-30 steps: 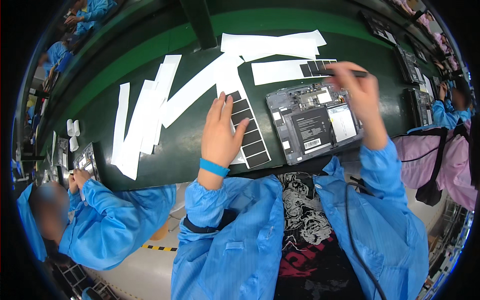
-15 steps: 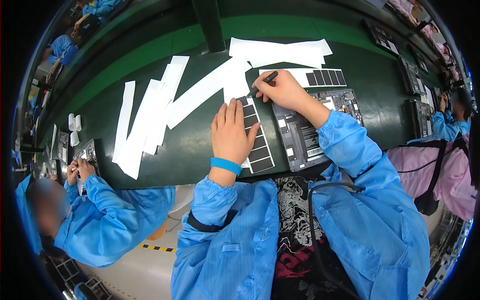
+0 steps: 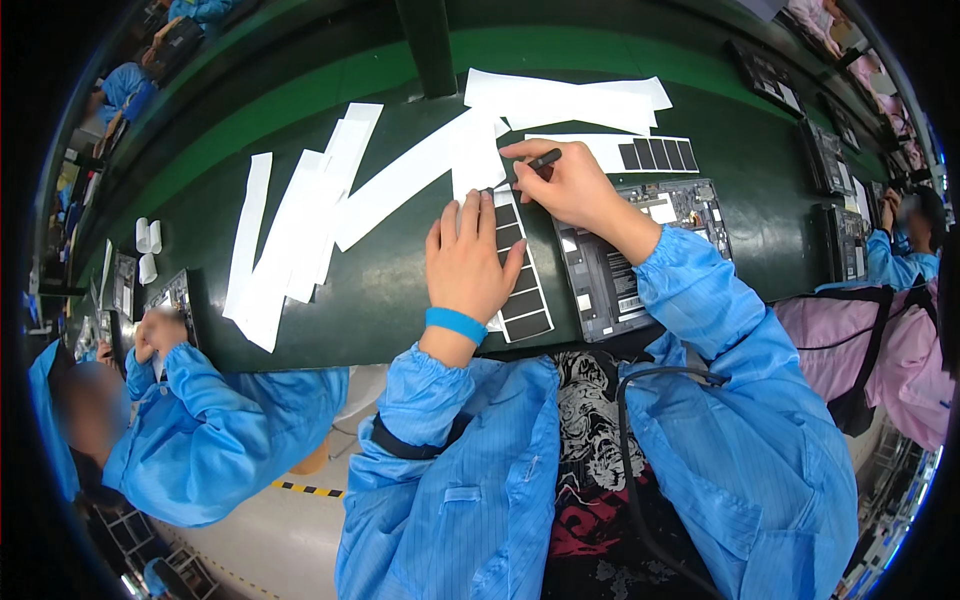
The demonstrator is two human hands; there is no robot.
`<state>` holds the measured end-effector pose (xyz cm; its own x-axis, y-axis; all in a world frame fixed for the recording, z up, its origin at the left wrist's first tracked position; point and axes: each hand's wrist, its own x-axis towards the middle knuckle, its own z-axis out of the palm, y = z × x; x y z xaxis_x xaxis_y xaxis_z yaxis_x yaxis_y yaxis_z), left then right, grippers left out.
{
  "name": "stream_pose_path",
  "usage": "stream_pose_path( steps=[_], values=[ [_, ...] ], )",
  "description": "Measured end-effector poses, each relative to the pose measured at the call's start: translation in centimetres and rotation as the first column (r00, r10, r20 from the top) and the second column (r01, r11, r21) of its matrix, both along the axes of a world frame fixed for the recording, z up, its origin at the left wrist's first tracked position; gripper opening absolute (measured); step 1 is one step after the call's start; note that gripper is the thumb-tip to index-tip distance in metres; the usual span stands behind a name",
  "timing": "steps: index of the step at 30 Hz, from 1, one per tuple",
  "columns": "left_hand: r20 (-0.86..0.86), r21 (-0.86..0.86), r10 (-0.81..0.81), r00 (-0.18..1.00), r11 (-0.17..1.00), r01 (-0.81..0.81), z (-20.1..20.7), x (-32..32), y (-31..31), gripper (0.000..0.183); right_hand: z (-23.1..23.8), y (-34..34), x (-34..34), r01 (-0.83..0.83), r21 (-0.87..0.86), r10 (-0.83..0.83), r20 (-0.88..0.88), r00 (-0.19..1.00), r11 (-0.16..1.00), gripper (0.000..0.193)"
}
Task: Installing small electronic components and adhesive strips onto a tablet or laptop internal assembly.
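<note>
My left hand (image 3: 468,262) lies flat, fingers apart, on a white backing strip carrying black rectangular pads (image 3: 520,285) on the dark green bench (image 3: 380,290). My right hand (image 3: 566,182) is closed around a thin black tool (image 3: 541,159), its tip at the top end of that strip. Just right of the strip lies an opened flat device (image 3: 640,255) with its circuit boards showing; my right forearm crosses over it.
Several empty white backing strips (image 3: 300,230) are spread over the bench's left and back. Another strip with black pads (image 3: 655,153) lies behind the device. More opened devices (image 3: 835,190) sit at the right. People in blue coats work at the left (image 3: 160,335) and right (image 3: 890,250).
My right hand with the black tool has swung left, from above the opened device to the top of the pad strip. My left hand has stayed on the strip.
</note>
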<state>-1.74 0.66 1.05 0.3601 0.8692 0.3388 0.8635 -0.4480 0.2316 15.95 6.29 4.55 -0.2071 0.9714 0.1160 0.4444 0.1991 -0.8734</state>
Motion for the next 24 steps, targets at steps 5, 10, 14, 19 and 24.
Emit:
stream_pose_path(
  steps=[5,10,14,19,24],
  values=[
    [-0.035,0.006,0.013,0.999,1.000,-0.012,0.0,0.4,0.0,0.063,0.7,-0.7,0.6,0.041,0.002,-0.041,-0.093,0.995,0.999,0.024],
    [0.027,0.000,-0.011,1.000,1.000,0.011,-0.4,0.0,0.4,0.062,3.0,-3.1,4.8,0.120,-0.028,-0.123,-0.331,0.936,0.992,0.020],
    [0.181,-0.084,-0.032,0.983,0.995,0.048,-0.1,-0.7,0.7,0.058,1.3,-5.6,11.3,0.129,-0.211,-0.213,-0.450,0.867,0.969,0.021],
    [0.156,-0.099,-0.119,0.981,0.986,0.136,3.8,1.3,-0.7,0.047,0.6,-7.0,13.9,0.109,-0.311,-0.249,-0.458,0.853,0.944,0.022],
    [0.224,-0.172,-0.200,0.954,0.955,0.241,4.9,4.0,-2.4,0.046,0.5,-6.3,14.6,0.074,-0.331,-0.231,-0.465,0.854,0.941,0.023]
  ],
)
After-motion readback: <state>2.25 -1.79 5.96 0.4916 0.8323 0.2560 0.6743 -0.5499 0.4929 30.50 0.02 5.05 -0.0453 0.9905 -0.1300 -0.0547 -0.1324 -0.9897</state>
